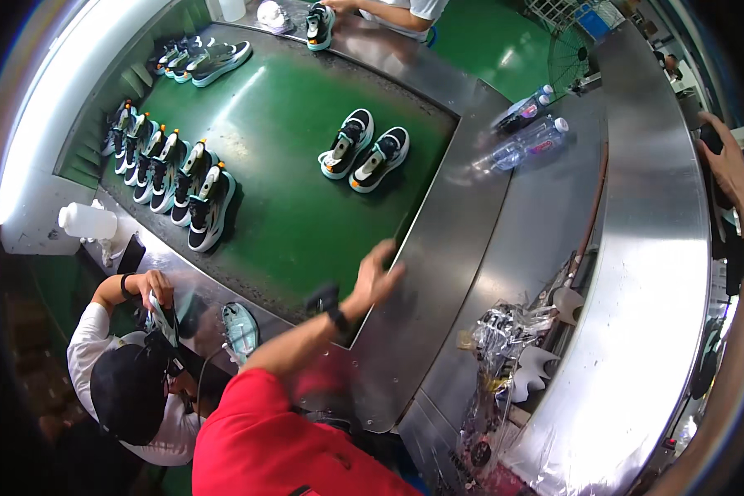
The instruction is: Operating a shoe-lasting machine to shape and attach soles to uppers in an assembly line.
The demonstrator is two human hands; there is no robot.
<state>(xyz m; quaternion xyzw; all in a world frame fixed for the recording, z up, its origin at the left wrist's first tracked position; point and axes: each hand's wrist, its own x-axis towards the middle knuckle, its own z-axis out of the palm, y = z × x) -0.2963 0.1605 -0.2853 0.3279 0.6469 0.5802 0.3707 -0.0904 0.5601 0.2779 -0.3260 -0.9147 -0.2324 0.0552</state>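
My left hand (pixel 376 277), blurred, reaches over the near right edge of the green work surface (pixel 281 182) with its fingers apart and nothing in them. A black band circles its wrist. Beyond it, a pair of black-and-white sneakers, a left shoe (pixel 347 145) and a right shoe (pixel 380 159), stands on the green surface. At the far right rim my right hand (pixel 726 161) has its fingers around a dark object (pixel 710 139); the fisheye edge hides its kind.
Sneakers (pixel 211 207) line the left side; others (pixel 221 63) stand behind. A person in white (pixel 140 380) handles a shoe at left; another person's hand (pixel 343 6) holds one at the far side. Plastic bottles (pixel 531 142) and crumpled clear film (pixel 508 331) lie on the right.
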